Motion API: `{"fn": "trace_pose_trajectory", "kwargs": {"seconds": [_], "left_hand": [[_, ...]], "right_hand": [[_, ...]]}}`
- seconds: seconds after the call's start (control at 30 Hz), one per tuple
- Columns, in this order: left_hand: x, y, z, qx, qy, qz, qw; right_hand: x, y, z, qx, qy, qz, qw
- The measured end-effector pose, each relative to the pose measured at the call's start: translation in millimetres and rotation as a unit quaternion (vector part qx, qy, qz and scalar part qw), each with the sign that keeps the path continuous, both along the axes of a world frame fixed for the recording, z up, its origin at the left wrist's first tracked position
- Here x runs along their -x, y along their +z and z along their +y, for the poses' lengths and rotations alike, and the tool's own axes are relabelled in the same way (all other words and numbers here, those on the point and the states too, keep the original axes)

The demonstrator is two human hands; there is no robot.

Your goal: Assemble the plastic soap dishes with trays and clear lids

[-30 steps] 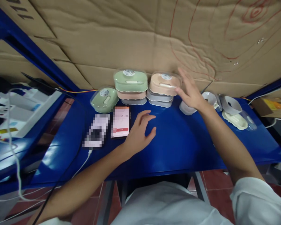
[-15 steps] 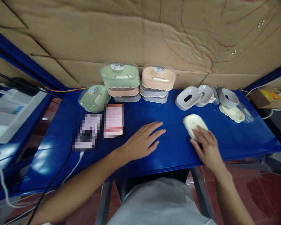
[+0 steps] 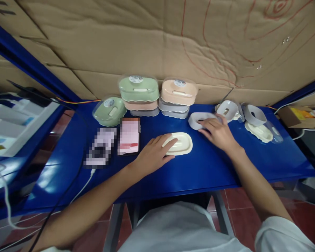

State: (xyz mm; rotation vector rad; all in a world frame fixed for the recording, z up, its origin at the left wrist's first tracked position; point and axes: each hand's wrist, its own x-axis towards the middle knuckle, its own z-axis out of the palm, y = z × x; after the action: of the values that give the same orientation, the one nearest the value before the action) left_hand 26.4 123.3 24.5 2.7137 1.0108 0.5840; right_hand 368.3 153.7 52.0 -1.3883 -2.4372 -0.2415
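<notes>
- Cream tray (image 3: 182, 142): on the blue table (image 3: 199, 169), in front of the stacks, its left end under the left hand (image 3: 162, 148).
- Left hand: half open, fingers laid over the tray's end, thumb by the near edge. Cannot tell whether it pinches or merely rests.
- Right hand (image 3: 208, 127): thumb and fingers closed about the right end of a grey shell (image 3: 195, 123), just beyond the tray and to its right.
- Risk: tray may skid or turn if pushed, the surface looking glossy and the hold being at one end only.
- Risk: shell could tip or slip, being gripped at one end.
- Risk: a swing of the right hand may knock the upright shell (image 3: 229, 109) just behind it.
- Risk: left forearm could snag the white cable (image 3: 86, 188) and drag the charging phone (image 3: 102, 145).
- Count, shells: three, one in hand, one upright, one at far right (image 3: 254, 114).
- Count, cream pieces: two plain to see, the tray and a wavy base (image 3: 259, 132); another pale bit by the upright shell is too hidden to name.
- Count, boxes: seven visible; three in the green-topped stack (image 3: 139, 91), three in the peach-topped stack (image 3: 178, 94), one green box (image 3: 109, 112) alone. By colour: two green, one pink, one peach, three grey.
- Count, phones: two, the second (image 3: 129, 136) beside the first.
</notes>
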Motion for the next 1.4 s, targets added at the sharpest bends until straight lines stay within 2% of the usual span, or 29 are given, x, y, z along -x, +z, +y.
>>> {"fn": "trace_pose_trajectory", "kwargs": {"seconds": [0.17,0.3,0.4,0.57,0.77,0.87,0.93,0.97,1.0,1.03,1.07,1.1,1.13,1.2,1.27,1.4], "left_hand": [[-2,-2.5,1,-0.007,0.054,-0.057,0.997],[0,-2.0,3,-0.043,0.062,-0.019,0.997],[3,-5.2,6,-0.048,0.07,0.002,0.996],[5,-11.0,9,-0.04,0.059,-0.006,0.997],[4,-9.3,8,-0.056,0.046,0.008,0.997],[3,-8.8,7,-0.038,0.042,-0.001,0.998],[3,-8.8,7,-0.025,0.041,-0.011,0.999],[3,-8.8,6,-0.02,0.041,-0.015,0.999],[3,-8.9,6,-0.016,0.041,-0.018,0.999],[3,-9.0,6,-0.014,0.042,-0.023,0.999],[3,-9.1,6,-0.013,0.043,-0.03,0.999],[3,-9.2,6,-0.012,0.045,-0.038,0.998],[2,-9.2,6,-0.012,0.047,-0.046,0.998],[2,-8.8,6,-0.009,0.049,-0.059,0.997],[2,-7.9,7,-0.004,0.049,-0.062,0.997],[2,-6.4,7,0.001,0.044,-0.067,0.997]], "right_hand": [[69,2,-34,0.021,0.119,0.058,0.991],[95,-7,-43,0.034,0.177,0.073,0.981],[90,-14,-42,0.04,0.194,0.067,0.978],[67,-14,-40,0.029,0.17,0.053,0.984],[76,-19,-48,-0.004,0.172,-0.001,0.985],[67,-17,-42,0.021,0.185,0.029,0.982],[42,-12,-29,0.014,0.117,0.086,0.989],[23,-9,-20,-0.008,0.043,0.118,0.992],[3,-6,-11,-0.053,-0.067,0.151,0.985],[-20,-4,-1,-0.104,-0.184,0.169,0.963],[-41,-4,7,-0.119,-0.283,0.165,0.937],[-61,-5,15,-0.126,-0.358,0.157,0.912],[-77,-8,22,-0.118,-0.397,0.153,0.897],[-100,-18,32,-0.08,-0.444,0.143,0.881],[-111,-29,38,-0.064,-0.445,0.155,0.88],[-122,-37,39,-0.104,-0.414,0.211,0.879]]}}
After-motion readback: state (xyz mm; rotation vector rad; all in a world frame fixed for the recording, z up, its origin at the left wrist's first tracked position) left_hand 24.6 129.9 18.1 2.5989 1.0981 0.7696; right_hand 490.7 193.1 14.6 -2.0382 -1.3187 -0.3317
